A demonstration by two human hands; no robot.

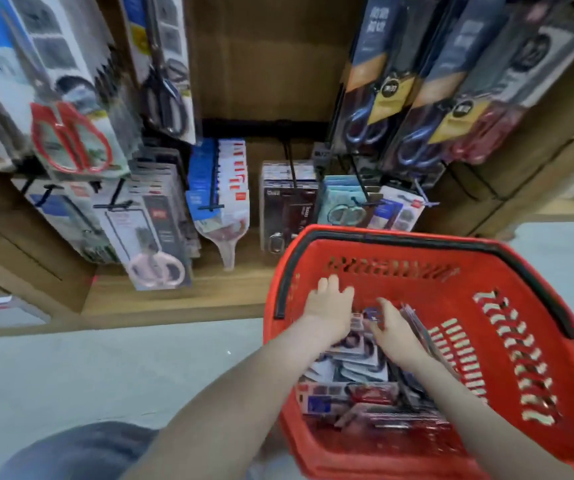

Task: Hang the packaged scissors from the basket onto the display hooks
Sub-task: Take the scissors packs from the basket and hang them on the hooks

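In the red basket (507,344), the left hand (330,306) spreads open near the far wall; the right hand (394,329) touches packaged scissors (351,372), grip unclear.

A red basket (452,245) stands on the floor below display hooks (292,171). The left grip (330,306) and the right grip (394,329) reach in close together over the packaged scissors (355,393), perhaps touching them; blur hides the fingers.
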